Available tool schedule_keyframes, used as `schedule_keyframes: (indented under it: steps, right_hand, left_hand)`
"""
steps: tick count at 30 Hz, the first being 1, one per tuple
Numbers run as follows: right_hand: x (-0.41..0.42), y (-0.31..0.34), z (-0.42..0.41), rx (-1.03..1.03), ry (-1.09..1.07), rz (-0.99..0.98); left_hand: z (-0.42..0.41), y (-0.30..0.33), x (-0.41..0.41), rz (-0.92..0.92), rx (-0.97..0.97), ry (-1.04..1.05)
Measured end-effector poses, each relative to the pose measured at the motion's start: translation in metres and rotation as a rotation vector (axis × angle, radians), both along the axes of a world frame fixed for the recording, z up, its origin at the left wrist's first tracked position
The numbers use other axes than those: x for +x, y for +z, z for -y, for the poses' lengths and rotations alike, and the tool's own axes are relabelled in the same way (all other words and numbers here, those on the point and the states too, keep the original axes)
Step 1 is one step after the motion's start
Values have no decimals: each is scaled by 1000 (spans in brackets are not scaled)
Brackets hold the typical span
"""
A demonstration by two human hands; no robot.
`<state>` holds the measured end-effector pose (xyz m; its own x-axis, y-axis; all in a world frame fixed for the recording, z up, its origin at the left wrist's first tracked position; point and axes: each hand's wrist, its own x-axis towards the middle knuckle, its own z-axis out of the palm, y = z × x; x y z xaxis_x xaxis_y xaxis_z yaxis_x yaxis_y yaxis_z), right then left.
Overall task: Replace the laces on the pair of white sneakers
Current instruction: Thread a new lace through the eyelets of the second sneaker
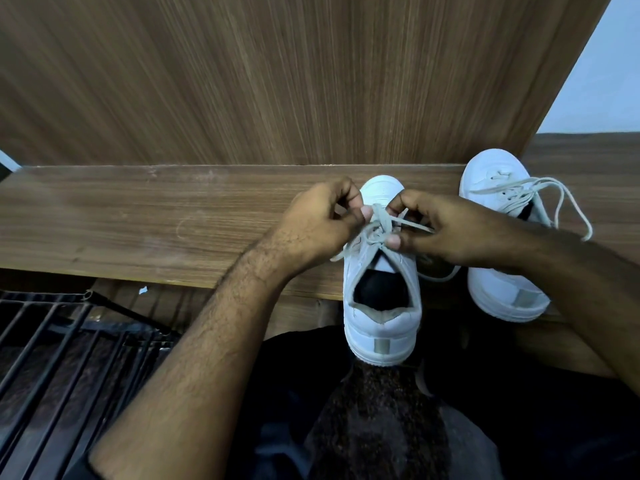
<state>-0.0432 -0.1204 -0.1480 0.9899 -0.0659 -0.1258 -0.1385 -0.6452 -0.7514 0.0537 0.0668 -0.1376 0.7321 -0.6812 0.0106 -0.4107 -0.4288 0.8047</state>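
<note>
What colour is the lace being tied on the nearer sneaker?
Pale grey-beige, duller than the white leather sneaker; the flat lace shows best in the head view.

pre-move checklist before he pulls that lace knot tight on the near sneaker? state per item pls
1. Left hand has a grip on the lace: ok, thumb and fingers pinch a strand.
2. Right hand has a grip on the lace: ok, it pinches at the crossing.
3. Near sneaker supported: ok for now, toe on the wooden shelf, heel overhanging its edge.
4. Lace threaded through all eyelets: cannot tell, hands cover them.
5. Other sneaker out of the way: ok, it stands apart to the right.
6. Other sneaker's lace tied: not ok, ends lie loose.
</note>
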Motion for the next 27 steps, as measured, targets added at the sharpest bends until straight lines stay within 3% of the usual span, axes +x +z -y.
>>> schedule_keyframes:
  steps: [3,7,13,15,19,23,27]
  right_hand:
    - [0,3,3,-110,-6,-8]
    - [0,6,1,-165,14,-14]
    - [-2,7,2,-60,17,1]
    - [-3,7,4,-1,2,4]
    - [-3,8,5,140,-55,42]
    - [-3,9,5,281,-91,44]
    - [-3,10,3,345,-114,81]
  left_hand:
    - [-2,3,2,-42,-38,66]
    - [-4,9,5,-294,-339,177]
    - [-5,19,8,-694,-647,213]
    - [-2,20,5,-739,-675,279]
    - [0,7,2,-259,-249,239]
    - [-4,-6,2,-111,131,-59]
    - [-2,-7,3,-123,150,-75]
